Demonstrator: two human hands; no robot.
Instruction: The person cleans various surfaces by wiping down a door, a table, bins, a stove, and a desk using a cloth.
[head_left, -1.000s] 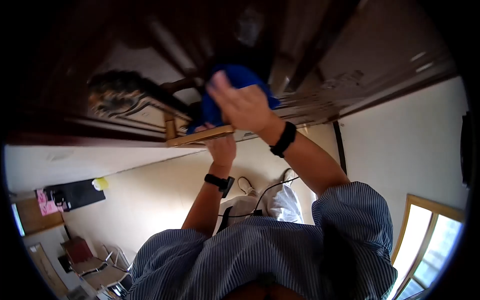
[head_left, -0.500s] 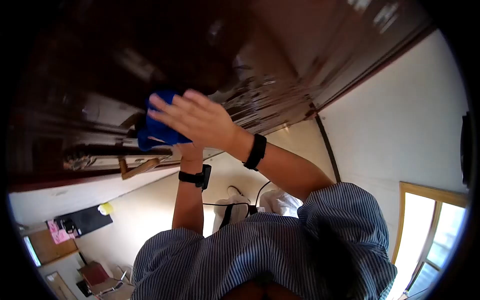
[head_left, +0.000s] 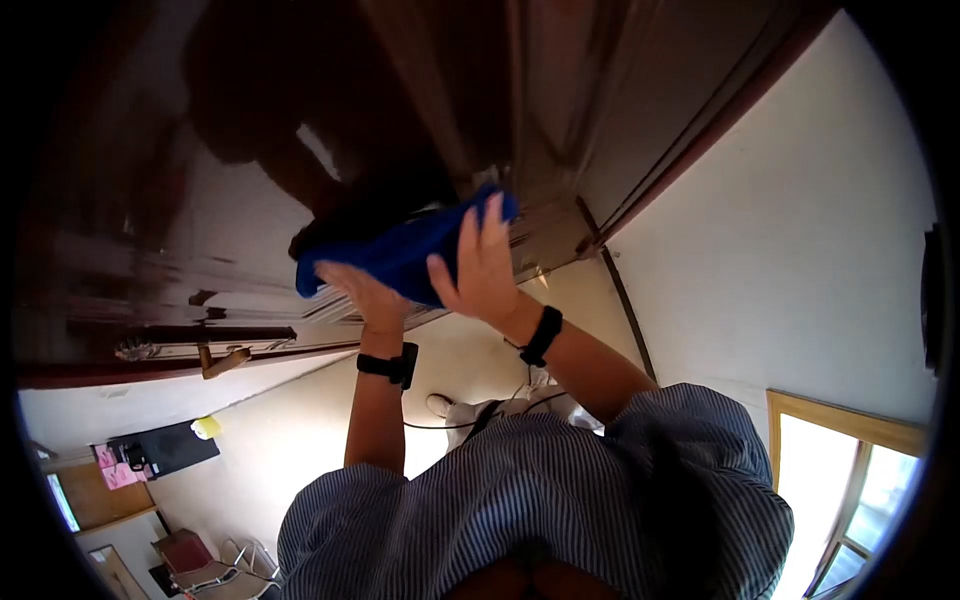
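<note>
A blue cloth (head_left: 405, 255) is stretched out between my two hands, close to the glossy dark brown door (head_left: 330, 70). My left hand (head_left: 365, 295) grips the cloth's left part, its fingers partly hidden by the fabric. At the other end, my right hand (head_left: 485, 265) has hold of the cloth, with fingers along its outer side. The door's surface carries dark reflections. Below and left of my left hand sits the door handle (head_left: 225, 360) on its long ornate plate. I cannot tell whether the cloth touches the door.
A white wall (head_left: 750, 200) rises at the right, with a wood-framed window (head_left: 850, 480) lower down. At the lower left lie a black mat (head_left: 180, 450), a yellow roll (head_left: 206, 428) and a chair (head_left: 215, 565). My feet stand on the pale floor (head_left: 290, 420).
My right hand has moved right and off my left hand. The cloth, bunched under it before, is now spread between both hands. The view has shifted slightly.
</note>
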